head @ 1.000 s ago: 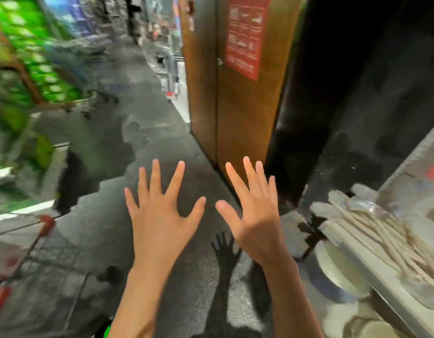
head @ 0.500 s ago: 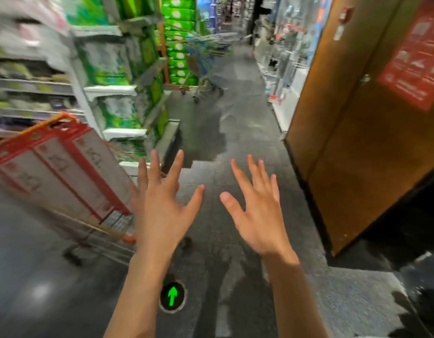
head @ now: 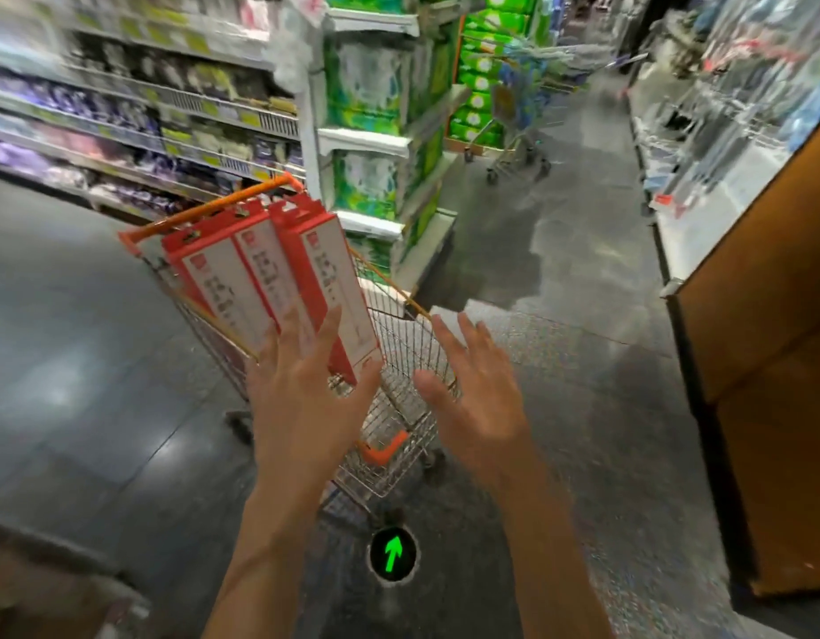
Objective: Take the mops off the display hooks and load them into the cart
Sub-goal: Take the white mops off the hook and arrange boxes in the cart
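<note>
Three boxed mops (head: 270, 288) stood leaning in cart (head: 412, 362); likely light, stiff, best gripped mid-length. Left hand (head: 302, 398), right hand (head: 477, 398): fingers spread, empty.

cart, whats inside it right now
Three long red-and-white boxes stand tilted in the cart, sticking out above its rim. The left hand covers their lower ends. The basket floor is mostly hidden.

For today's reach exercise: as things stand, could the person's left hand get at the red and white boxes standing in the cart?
Probably yes. The left hand is open, holds nothing, and overlaps the lower end of the red and white boxes leaning in the cart. Nothing shows between them; actual contact cannot be told from this one view.
</note>
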`<state>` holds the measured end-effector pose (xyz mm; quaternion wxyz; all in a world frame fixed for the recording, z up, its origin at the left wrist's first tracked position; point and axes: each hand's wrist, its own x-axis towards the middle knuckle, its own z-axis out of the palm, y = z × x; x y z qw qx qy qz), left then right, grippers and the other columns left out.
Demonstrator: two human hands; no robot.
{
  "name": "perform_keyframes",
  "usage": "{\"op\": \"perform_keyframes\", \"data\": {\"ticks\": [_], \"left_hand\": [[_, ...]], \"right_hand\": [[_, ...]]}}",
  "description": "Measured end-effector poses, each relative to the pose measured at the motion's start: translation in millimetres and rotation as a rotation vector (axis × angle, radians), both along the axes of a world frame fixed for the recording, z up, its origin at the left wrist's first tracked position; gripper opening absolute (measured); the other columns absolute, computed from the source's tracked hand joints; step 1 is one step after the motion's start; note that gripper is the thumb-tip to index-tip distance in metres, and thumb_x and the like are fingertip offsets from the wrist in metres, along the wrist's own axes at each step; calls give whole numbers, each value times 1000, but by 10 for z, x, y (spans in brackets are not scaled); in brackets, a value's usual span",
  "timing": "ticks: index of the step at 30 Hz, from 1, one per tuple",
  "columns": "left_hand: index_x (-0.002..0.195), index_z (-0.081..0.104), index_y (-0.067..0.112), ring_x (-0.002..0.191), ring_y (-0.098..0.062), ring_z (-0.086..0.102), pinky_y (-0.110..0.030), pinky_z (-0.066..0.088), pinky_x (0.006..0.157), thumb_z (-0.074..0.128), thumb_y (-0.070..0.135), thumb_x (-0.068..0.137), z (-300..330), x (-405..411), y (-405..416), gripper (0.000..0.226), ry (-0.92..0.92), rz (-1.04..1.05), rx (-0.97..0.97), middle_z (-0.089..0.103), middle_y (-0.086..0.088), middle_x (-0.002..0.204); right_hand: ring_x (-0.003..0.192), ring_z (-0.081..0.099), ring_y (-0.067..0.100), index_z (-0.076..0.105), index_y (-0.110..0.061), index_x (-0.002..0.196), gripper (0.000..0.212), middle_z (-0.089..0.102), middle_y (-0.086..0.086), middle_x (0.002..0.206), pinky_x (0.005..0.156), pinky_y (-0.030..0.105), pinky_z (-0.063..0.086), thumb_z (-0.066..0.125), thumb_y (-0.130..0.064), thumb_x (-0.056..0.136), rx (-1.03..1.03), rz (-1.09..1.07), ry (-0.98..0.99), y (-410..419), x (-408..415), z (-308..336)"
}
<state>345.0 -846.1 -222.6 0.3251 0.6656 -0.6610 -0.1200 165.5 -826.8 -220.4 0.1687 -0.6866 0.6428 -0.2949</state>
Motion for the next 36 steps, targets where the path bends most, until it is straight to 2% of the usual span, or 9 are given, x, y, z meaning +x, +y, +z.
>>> {"op": "perform_keyframes", "data": {"ticks": [4,8,10,12,14,17,23,29,36], "left_hand": [[158,13,45,155,-22,-2,-55,6,124,33,81,85,-100,171,-267,84,23,56,53,4,-2,169],[158,16,40,155,-27,3,-57,11,123,39,77,87,-191,338,-677,83,16,138,51,8,-6,168],[158,20,36,154,-30,8,-59,16,122,31,77,83,-196,410,-909,86,-6,188,38,12,-9,167],[158,22,34,153,-32,11,-60,19,121,28,77,82,-183,448,-1134,88,-35,217,35,17,-11,166],[158,23,32,153,-32,12,-59,21,120,24,79,80,-153,466,-1401,91,-57,241,37,19,-11,166],[159,23,31,154,-30,9,-58,21,121,21,80,80,-137,453,-1801,93,-75,284,42,15,-10,167],[159,19,30,155,-29,8,-58,20,122,21,77,84,-370,453,-2365,89,-165,312,103,14,-12,167],[160,14,33,155,-23,1,-49,7,126,17,79,83,-667,668,-2933,90,-139,290,172,8,-7,168],[160,14,34,155,-24,5,-46,10,126,37,70,93,-1098,987,-3976,79,-54,161,302,9,-5,168]], "right_hand": [[152,-10,4,10,-48,156,90,-1,-15,167,121,39,-11,-1,-91,77,-4,50,27,-394,156,-83],[154,-1,9,15,-42,157,93,9,-9,168,121,39,-7,1,-90,79,-14,122,14,-954,336,-187],[153,11,15,19,-39,158,88,18,-7,166,121,42,7,6,-87,84,-27,190,19,-1305,414,-235],[146,28,19,27,-35,156,81,30,-4,160,117,46,28,13,-81,90,-66,224,19,-1662,461,-238],[143,33,20,32,-31,155,78,35,0,157,114,49,36,17,-76,93,-70,233,-25,-2028,486,-217],[146,30,20,32,-28,155,81,33,1,159,116,51,34,21,-76,91,-56,252,-41,-2492,485,-237],[142,36,18,31,-34,153,81,35,-3,156,107,55,45,19,-83,89,3,291,-75,-3217,503,-523],[144,33,18,30,-35,154,89,32,-4,159,110,55,41,15,-87,83,107,249,-77,-3780,670,-744],[144,34,17,32,-30,154,81,36,-3,157,114,50,37,23,-77,89,186,107,-63,-4572,958,-1123]]}}
